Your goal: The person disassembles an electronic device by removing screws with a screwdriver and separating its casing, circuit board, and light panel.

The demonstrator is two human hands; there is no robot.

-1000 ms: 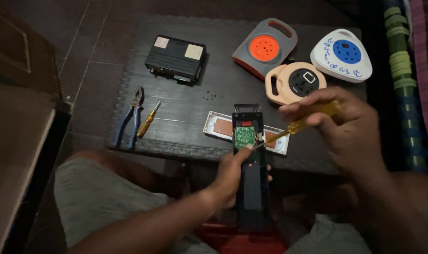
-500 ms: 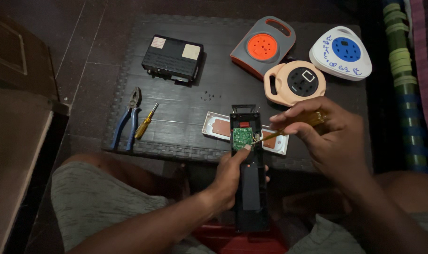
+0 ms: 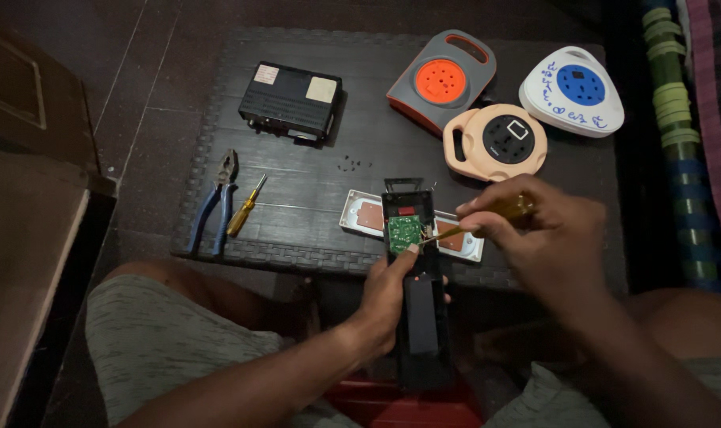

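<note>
Here, the opened black device (image 3: 414,269) overhangs the table's (image 3: 297,230) near edge, long axis toward the person; left hand (image 3: 390,297) grips it, right hand (image 3: 546,234) closes on a yellow-handled screwdriver (image 3: 487,222), tip at the green circuit board (image 3: 404,232)

You sat over a low dark woven table (image 3: 297,238) on a dim, dark tiled floor (image 3: 122,71). A brown wooden cabinet (image 3: 27,198) stood at your left, striped cloth (image 3: 713,119) at your right.
</note>
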